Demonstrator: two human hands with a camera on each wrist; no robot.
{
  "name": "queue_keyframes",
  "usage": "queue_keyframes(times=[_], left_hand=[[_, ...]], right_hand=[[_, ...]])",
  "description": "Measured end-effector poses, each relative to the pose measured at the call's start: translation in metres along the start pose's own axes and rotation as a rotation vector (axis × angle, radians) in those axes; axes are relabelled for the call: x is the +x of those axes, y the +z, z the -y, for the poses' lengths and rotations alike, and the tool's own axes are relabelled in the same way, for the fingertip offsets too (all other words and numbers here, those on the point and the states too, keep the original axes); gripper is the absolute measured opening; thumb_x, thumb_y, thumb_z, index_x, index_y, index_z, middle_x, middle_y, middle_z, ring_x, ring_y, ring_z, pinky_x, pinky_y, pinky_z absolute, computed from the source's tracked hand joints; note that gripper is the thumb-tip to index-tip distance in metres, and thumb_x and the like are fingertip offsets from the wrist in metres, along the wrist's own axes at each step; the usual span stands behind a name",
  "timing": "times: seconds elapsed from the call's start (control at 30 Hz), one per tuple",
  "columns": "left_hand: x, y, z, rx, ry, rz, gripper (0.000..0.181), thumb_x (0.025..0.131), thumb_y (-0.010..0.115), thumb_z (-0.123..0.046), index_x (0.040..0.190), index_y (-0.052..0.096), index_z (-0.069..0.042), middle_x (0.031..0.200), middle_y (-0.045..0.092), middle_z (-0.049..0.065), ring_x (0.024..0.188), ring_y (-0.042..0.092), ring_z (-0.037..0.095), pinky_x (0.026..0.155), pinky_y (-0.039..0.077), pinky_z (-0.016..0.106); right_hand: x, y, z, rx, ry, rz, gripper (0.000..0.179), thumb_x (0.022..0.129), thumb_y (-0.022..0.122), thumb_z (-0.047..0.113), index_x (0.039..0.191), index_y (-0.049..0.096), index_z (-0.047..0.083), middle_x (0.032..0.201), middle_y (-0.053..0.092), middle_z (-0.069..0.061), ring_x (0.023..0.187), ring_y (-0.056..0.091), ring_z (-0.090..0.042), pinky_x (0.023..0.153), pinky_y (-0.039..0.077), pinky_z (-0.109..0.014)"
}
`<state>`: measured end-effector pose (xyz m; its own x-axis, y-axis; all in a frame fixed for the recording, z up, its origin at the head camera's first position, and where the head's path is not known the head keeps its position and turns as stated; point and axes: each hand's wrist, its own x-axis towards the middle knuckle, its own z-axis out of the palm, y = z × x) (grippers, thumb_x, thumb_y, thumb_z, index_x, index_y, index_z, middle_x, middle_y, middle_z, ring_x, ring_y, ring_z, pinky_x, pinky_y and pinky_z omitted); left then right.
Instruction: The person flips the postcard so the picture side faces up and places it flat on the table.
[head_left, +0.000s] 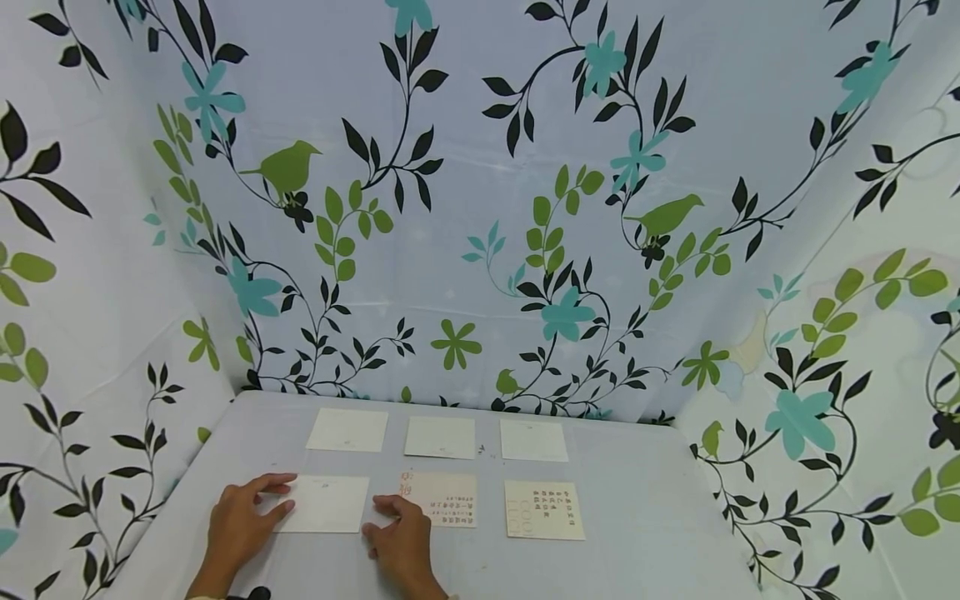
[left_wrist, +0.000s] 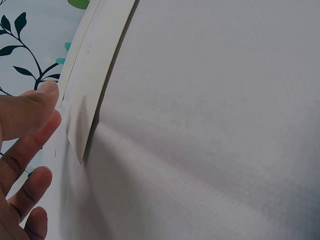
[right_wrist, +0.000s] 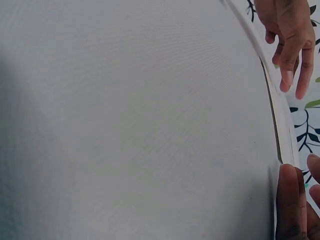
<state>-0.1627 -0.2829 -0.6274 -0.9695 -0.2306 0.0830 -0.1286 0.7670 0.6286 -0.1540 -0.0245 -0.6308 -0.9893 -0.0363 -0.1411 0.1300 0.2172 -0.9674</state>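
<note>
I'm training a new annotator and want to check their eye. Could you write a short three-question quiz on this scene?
1. How many cards lie on the table?
2. True or false: the front-right card bears dark printed characters.
3. Fill in the blank: in the head view, the left hand is at the ____ side of the front-left card.

Key:
1. Six, in two rows of three.
2. True.
3. Left.

Pale walls with dark leaves, teal flowers and green birds stand behind and beside a whitish table.
</note>
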Motion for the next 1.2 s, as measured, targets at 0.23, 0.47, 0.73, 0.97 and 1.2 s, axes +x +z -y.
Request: queue_keyframes(times=[0.23,0.47,0.73,0.97,1.2], left_hand=[[-0.003,0.000,0.008,0.016,-0.013,-0.020,0.046,0.082,0.089,-0.013,0.127,0.076,-0.013,0.110,0.082,0.008,0.096,0.058,0.028,0.080,0.038,0.045],[-0.005,0.000,0.012,0.012,-0.020,-0.023,0.047,0.082,0.089,-0.013,0.127,0.076,-0.014,0.114,0.081,0.010,0.097,0.058,0.030,0.081,0.037,0.047],[-0.004,0.001,0.010,-0.005,-0.050,-0.031,0.046,0.083,0.087,-0.011,0.128,0.075,-0.010,0.114,0.081,0.012,0.096,0.057,0.030,0.080,0.035,0.046],[-0.004,0.002,0.008,-0.023,-0.051,-0.026,0.045,0.084,0.086,-0.010,0.128,0.075,-0.008,0.114,0.081,0.014,0.097,0.057,0.030,0.081,0.038,0.046],[-0.005,0.003,0.009,-0.057,-0.036,-0.033,0.045,0.084,0.085,-0.008,0.128,0.075,-0.008,0.110,0.082,0.012,0.101,0.060,0.031,0.084,0.041,0.044]], right_hand=[[-0.003,0.004,0.003,-0.025,0.004,0.004,0.040,0.082,0.085,-0.001,0.118,0.077,0.015,0.112,0.078,0.005,0.052,0.065,-0.009,0.051,0.050,-0.022],[-0.004,0.007,0.006,-0.028,0.010,0.019,0.041,0.082,0.084,-0.001,0.119,0.077,0.015,0.107,0.078,0.005,0.052,0.064,-0.009,0.051,0.050,-0.023],[-0.004,0.012,0.004,-0.046,0.007,0.042,0.042,0.082,0.085,0.000,0.120,0.077,0.016,0.097,0.076,0.008,0.051,0.065,-0.009,0.050,0.050,-0.022],[-0.005,0.015,0.003,-0.041,0.015,0.062,0.040,0.084,0.084,0.002,0.120,0.078,0.017,0.090,0.071,0.009,0.054,0.065,-0.009,0.050,0.049,-0.023],[-0.004,0.017,-0.002,-0.073,-0.017,0.022,0.038,0.082,0.086,0.005,0.116,0.079,0.019,0.109,0.079,0.005,0.062,0.064,-0.005,0.055,0.050,-0.022]])
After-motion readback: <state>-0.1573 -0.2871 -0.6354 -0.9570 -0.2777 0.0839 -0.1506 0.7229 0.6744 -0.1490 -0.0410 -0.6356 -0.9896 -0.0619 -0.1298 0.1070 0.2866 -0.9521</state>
